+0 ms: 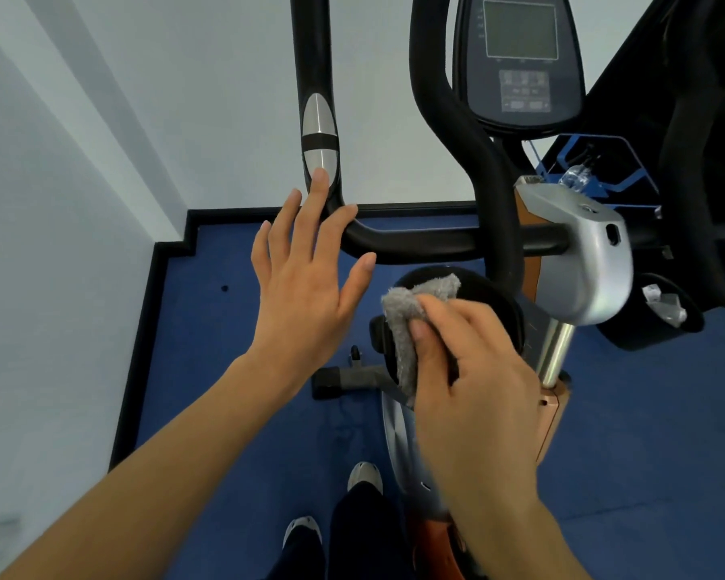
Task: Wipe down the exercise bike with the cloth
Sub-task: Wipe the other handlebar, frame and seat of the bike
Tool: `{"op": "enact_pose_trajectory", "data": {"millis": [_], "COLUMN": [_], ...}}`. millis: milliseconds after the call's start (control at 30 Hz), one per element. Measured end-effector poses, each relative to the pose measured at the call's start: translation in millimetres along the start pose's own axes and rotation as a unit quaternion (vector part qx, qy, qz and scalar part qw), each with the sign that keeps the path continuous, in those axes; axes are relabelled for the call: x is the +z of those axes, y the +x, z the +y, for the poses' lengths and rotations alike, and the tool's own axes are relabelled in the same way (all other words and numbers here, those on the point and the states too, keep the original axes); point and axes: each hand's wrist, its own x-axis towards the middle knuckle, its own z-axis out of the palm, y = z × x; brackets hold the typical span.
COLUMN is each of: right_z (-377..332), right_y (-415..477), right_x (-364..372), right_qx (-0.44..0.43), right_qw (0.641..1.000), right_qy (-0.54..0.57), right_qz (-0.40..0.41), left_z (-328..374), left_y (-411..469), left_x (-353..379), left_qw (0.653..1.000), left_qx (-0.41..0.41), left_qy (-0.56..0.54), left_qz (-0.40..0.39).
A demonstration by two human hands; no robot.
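Our left hand (306,278) is spread, fingers straight, over the left bend of the exercise bike's (582,261) handlebar (415,240); we cannot tell whether it touches. Just below the handlebar our right hand (469,370) pinches the grey cloth (402,324), bunched between thumb and fingers. Upper right of the handlebar, a blue wire rack (637,174) holds a clear bottle (575,177); lower right of the handlebar, a black bin (662,334) holds crumpled white scraps (666,305).

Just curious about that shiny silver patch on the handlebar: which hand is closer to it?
Left. The left hand is spread just below the silver patch, one fingertip at its lower end. The right hand is lower and further right, gripping the grey cloth.
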Motion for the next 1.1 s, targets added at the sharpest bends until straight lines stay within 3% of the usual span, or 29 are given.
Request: {"op": "enact_pose_trajectory", "data": {"millis": [167,433,567,667,833,1100], "right_z": [4.5,22.7,3.9,-14.5,-25.5,-56.8], "right_y": [-8.5,-36.0,14.1,70.4,137.6,169.5], "right_x": [3.3,-19.0,-27.6,-32.7,-23.5,-7.2], "right_qx": [-0.018,-0.198,-0.094,-0.041,-0.059,-0.104], "right_qw": [0.999,0.979,0.994,0.993,0.992,0.992], "right_qy": [0.034,-0.021,0.049,0.111,0.079,0.033], "right_qz": [0.006,-0.045,0.014,-0.014,-0.084,-0.068], "left_z": [-3.6,-10.5,-15.5,-14.0,-13.4,-12.3], "left_y": [0.9,3.5,12.5,27.2,59.1,95.4], "left_x": [0.4,-1.3,-13.3,-28.0,-55.6,-102.9], "left_qw": [1.0,1.0,0.998,0.998,0.996,0.988], "left_qx": [0.003,0.03,0.065,0.049,-0.005,-0.013], "left_qy": [0.008,-0.002,0.026,0.038,0.065,0.149], "left_qz": [0.009,0.003,-0.002,0.025,0.063,0.043]}}
